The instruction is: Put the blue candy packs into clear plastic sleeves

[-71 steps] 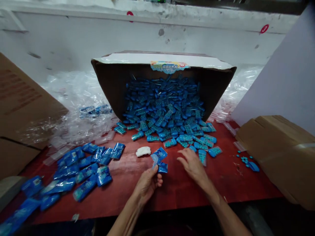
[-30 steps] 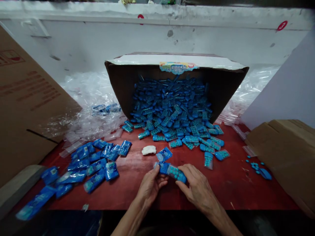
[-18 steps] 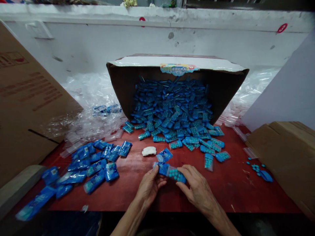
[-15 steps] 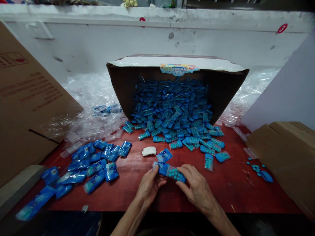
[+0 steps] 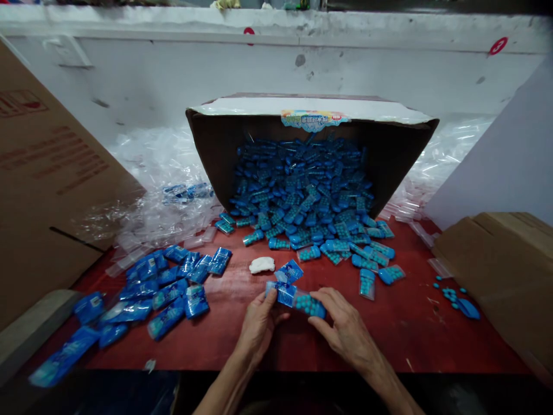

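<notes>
Between finger and thumb, my left hand (image 5: 258,323) pinches a blue printed sleeve (image 5: 285,294). My right hand (image 5: 344,325) grips the blue-capped end of a small clear candy box (image 5: 306,303) filled with turquoise balls. The box's other end meets the sleeve; whether it sits inside cannot be made out. Just beyond them a flat blue printed sleeve (image 5: 290,271) lies on the red table (image 5: 242,346), beside a white lump (image 5: 261,265). On the left is a loose group of blue-wrapped packs (image 5: 170,294).
A tipped carton (image 5: 207,155) spills a heap of candy boxes (image 5: 302,196) onto the table. Clear plastic pieces (image 5: 159,155) are piled behind at left. Cardboard boxes stand left (image 5: 52,173) and right (image 5: 501,271). Loose turquoise balls (image 5: 449,295) lie by a blue cap (image 5: 469,309).
My left hand has shifted slightly left and up with the sleeve, and a little more of it shows past the thumb. The right hand has hardly moved.
</notes>
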A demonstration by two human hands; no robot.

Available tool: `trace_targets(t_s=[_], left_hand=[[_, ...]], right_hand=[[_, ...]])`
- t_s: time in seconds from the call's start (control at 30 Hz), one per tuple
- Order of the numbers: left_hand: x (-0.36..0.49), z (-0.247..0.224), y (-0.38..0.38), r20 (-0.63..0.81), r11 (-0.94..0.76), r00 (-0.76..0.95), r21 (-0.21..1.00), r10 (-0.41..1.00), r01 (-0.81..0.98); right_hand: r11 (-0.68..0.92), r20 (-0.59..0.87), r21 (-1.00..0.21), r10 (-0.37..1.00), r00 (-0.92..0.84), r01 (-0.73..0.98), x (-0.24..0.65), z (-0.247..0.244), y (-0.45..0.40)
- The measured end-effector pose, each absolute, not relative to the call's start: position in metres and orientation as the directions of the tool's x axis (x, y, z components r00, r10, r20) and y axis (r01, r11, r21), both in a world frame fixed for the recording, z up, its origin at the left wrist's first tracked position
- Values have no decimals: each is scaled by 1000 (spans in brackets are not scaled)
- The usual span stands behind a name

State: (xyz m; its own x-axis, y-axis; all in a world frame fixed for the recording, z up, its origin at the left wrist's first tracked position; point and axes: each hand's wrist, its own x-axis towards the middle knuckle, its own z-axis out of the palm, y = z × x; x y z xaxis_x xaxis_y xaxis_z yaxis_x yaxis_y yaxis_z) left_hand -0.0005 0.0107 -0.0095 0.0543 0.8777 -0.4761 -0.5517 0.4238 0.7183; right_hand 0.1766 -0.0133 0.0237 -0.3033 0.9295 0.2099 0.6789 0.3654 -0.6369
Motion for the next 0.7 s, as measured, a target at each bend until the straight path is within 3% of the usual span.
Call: trace_targets(t_s=[0.7], left_hand=[[-1, -10, 11, -423, 347, 2, 740, 906, -576]], right_hand=[[328, 174, -708, 939, -296, 625, 175, 29, -14]])
